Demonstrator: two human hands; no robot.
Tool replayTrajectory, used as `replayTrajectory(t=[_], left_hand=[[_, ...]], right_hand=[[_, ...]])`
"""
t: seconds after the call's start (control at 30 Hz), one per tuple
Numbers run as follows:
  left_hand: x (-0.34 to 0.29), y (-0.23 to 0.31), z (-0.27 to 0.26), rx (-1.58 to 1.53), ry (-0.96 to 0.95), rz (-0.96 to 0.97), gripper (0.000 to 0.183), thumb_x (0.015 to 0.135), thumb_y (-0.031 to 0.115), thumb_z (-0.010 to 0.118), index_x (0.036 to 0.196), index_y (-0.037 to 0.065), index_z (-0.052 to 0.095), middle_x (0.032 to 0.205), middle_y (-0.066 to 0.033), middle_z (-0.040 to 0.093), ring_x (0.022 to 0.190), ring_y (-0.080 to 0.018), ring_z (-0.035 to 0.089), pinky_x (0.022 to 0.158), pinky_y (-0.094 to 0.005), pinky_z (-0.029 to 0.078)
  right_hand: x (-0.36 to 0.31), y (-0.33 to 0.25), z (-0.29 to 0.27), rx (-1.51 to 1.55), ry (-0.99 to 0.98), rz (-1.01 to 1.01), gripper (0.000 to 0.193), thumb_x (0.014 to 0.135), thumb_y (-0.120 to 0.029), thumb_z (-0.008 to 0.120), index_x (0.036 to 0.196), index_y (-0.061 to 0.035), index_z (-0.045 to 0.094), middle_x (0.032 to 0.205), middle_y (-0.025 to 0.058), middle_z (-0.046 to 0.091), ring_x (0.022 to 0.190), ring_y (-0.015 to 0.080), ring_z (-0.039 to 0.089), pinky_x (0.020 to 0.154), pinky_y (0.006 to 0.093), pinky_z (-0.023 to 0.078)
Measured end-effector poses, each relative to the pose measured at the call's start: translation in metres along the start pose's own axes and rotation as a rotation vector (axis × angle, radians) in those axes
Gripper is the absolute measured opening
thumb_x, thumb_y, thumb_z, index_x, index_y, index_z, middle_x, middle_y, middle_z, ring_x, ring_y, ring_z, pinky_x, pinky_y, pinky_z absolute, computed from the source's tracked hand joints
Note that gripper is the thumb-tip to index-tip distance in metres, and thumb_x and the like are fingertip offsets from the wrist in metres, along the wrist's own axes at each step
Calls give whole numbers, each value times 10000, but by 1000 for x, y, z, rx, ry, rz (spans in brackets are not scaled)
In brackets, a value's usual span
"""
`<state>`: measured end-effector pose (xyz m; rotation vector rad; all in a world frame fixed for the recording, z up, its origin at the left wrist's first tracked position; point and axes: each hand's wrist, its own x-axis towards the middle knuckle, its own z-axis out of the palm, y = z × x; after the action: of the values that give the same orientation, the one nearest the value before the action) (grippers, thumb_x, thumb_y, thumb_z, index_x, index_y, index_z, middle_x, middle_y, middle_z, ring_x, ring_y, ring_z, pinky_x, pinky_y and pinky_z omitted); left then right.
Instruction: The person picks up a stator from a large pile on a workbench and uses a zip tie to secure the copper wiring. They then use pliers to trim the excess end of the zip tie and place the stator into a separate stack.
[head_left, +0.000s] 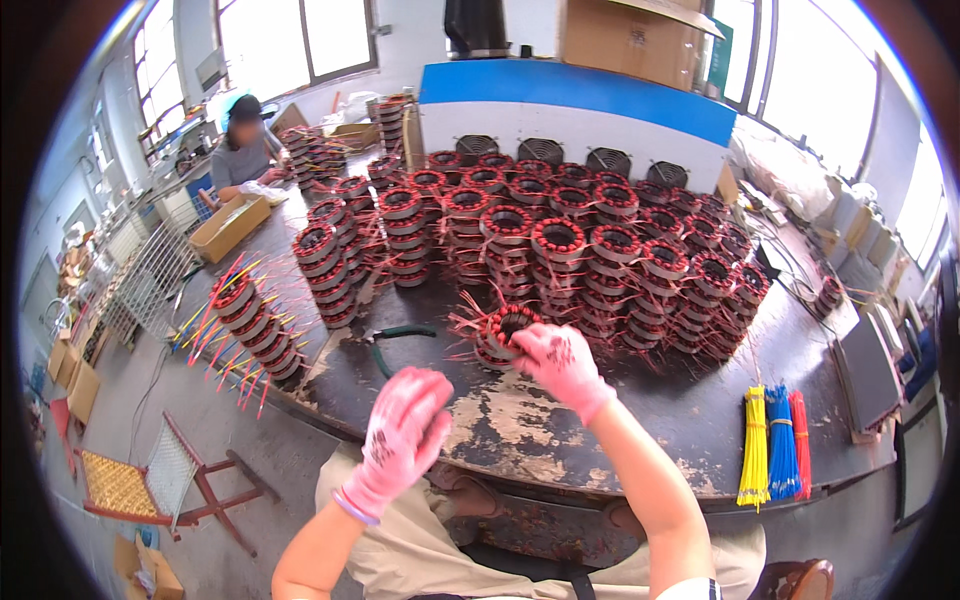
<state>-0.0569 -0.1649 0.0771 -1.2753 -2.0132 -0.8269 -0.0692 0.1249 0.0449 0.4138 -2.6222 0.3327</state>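
Note:
In front of me on the dark worktable stands a short stack of wound motor stators [490,352], with red coils and loose red lead wires at its left. My right hand [565,370], in a pink-and-white glove, grips the near right rim of the top stator [510,322]. Its fingertips are partly hidden at the coil opening. Gloved the same way, my left hand [405,440] hovers over the table's front edge, apart from the stack. Its fingers are loosely bent with the thumb apart, and nothing shows in them. Green-handled pliers [402,331] lie beyond it.
Tall stacks of stators [555,240] crowd the table behind. A leaning stack with coloured wires [255,325] stands left. Yellow, blue and red wire bundles [782,445] lie at the right edge. Another person [243,150] sits far left, near a cardboard box [230,228].

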Motion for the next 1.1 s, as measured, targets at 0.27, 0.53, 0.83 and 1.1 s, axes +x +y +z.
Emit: replayTrajectory(t=[0.27,0.53,0.83,1.1], left_hand=[[-19,82,95,-389,-125,57,522,840,90,770,1304,-2,549,1226,-182,583,1117,-410,603,963,-521,505],[-13,102,150,-171,-529,46,493,890,310,734,1272,38,584,1127,-151,620,1038,-354,609,928,-482,485],[-4,115,144,-260,-529,154,313,783,23,722,1074,72,618,1060,-111,648,1029,-363,625,973,-496,491],[2,96,114,-290,-591,201,304,752,-25,702,1026,77,619,1109,-96,661,1151,-343,612,1093,-546,439]], right_hand=[[-161,-77,-11,-13,-110,233,271,869,-333,682,1045,-137,617,950,49,619,897,288,656,769,411,521],[-254,-45,-83,272,357,683,253,886,-206,715,1100,-74,687,1090,130,698,1005,329,676,876,417,552],[-412,-3,-181,105,277,1639,512,988,-499,600,793,-34,688,722,129,670,680,247,665,631,372,490],[-375,-61,-203,738,678,1423,305,986,-224,635,768,-11,650,698,15,634,613,57,535,547,222,398]])
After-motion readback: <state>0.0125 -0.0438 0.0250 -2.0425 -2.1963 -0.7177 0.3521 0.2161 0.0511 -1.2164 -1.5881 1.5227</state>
